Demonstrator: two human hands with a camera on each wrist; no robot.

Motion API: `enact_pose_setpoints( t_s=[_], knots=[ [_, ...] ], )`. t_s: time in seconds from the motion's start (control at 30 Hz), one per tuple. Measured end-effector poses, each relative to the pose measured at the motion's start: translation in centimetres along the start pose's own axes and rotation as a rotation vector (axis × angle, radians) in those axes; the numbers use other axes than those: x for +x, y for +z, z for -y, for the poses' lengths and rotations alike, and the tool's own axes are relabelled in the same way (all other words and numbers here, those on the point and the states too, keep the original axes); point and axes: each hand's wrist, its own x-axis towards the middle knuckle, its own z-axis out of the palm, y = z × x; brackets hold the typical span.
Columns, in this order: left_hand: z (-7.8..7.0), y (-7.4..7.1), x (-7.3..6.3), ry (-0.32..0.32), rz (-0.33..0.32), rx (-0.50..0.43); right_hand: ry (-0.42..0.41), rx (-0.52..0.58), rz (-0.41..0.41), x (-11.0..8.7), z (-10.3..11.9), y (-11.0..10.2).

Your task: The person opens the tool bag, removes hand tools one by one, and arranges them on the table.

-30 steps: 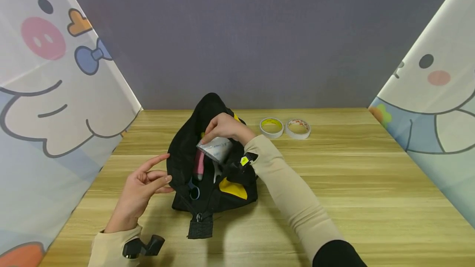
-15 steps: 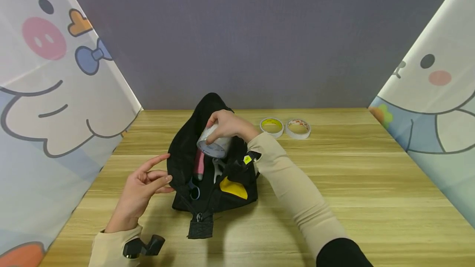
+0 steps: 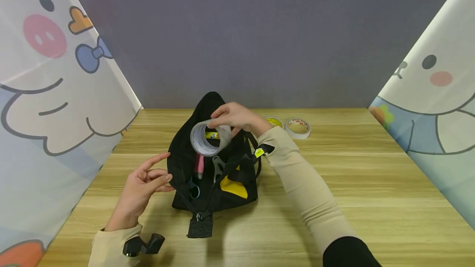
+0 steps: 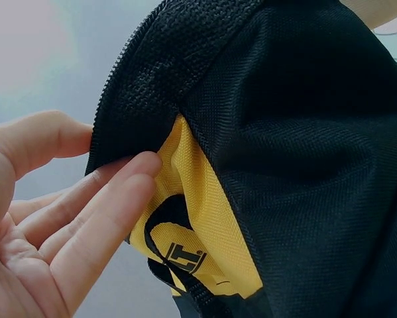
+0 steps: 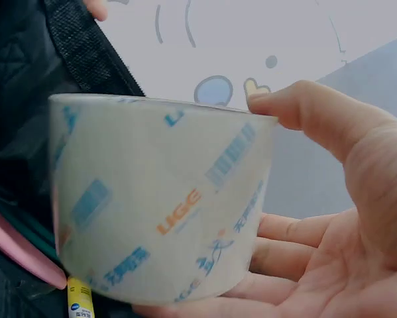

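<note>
A black and yellow tool bag [image 3: 181, 147] stands with its zipped mouth spread wide. My left hand [image 3: 142, 186] holds the bag's left edge; in the left wrist view the thumb meets the zip and the fingers lie against the yellow side. Over the opening, my right hand [image 3: 243, 118] grips a wide roll of clear packing tape [image 5: 158, 199], its hollow core facing left and toward me. Inside the bag lie a pink-bodied item [image 3: 199, 166], a blue loop handle [image 3: 194, 191] and a grey-white tool [image 3: 217, 167]. A yellow tube [image 3: 212, 135] shows through the roll's core.
Two narrow tape rolls, one with a yellow core [image 3: 274, 122] and one with a red-printed core [image 3: 298, 136], lie at the back of the wooden table [image 3: 352, 168]. Behind stands a grey panel [image 3: 237, 40], with cartoon-printed sheets at both sides.
My right hand has lifted the packing tape roll and drawn slightly right, turning the roll so its core opening shows. My left hand has stayed at the bag's edge.
</note>
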Motion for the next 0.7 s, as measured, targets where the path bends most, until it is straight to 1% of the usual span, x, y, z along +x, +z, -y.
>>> enact_pose_setpoints(
  t_s=[0.13,0.37,0.53,0.7],
  knots=[
    [0.0,0.0,0.0,-0.004,0.003,-0.003,0.001,0.129,0.014,-0.3,-0.5,-0.5],
    [0.1,0.1,0.1,-0.007,0.003,-0.001,-0.006,0.435,0.03,-0.6,-1.4,-1.3],
    [0.1,0.0,0.0,-0.007,0.005,-0.003,-0.022,0.543,0.019,-1.1,-1.9,-1.6],
    [0.1,0.0,0.0,-0.009,0.005,-0.003,-0.026,0.634,-0.015,-1.4,-2.1,-2.1]
  ],
)
